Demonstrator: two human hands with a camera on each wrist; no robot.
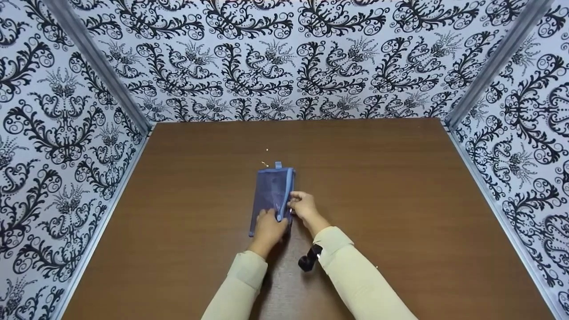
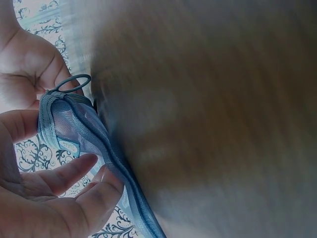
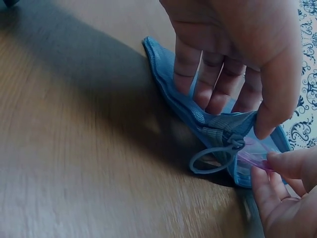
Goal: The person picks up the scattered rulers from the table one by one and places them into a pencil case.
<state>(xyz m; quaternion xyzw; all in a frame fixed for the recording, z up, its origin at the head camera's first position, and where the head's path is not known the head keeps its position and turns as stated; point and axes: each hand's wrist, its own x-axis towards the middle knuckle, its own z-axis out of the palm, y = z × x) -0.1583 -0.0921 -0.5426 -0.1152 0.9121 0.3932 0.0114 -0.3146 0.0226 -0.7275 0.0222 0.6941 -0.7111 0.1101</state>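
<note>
A blue mesh zip pouch (image 1: 269, 191) lies on the table, its zipper along the right side in the head view. Near the closest end, my left hand (image 1: 268, 229) holds the pouch, thumb and fingers at its edge (image 2: 64, 124). The ring-shaped zipper pull (image 3: 213, 159) hangs by that end. My right hand (image 1: 304, 206) is at the pouch's right edge. In the right wrist view, its thumb and fingertips (image 3: 285, 163) pinch a thin, clear pink piece (image 3: 255, 159) at the pouch; its kind cannot be made out.
The brown wooden table (image 1: 378, 178) is bounded by patterned walls (image 1: 275, 58) at the back and sides. Small pale specks (image 1: 265, 164) lie just beyond the pouch. A black object (image 1: 306, 263) sticks out beside the right cuff.
</note>
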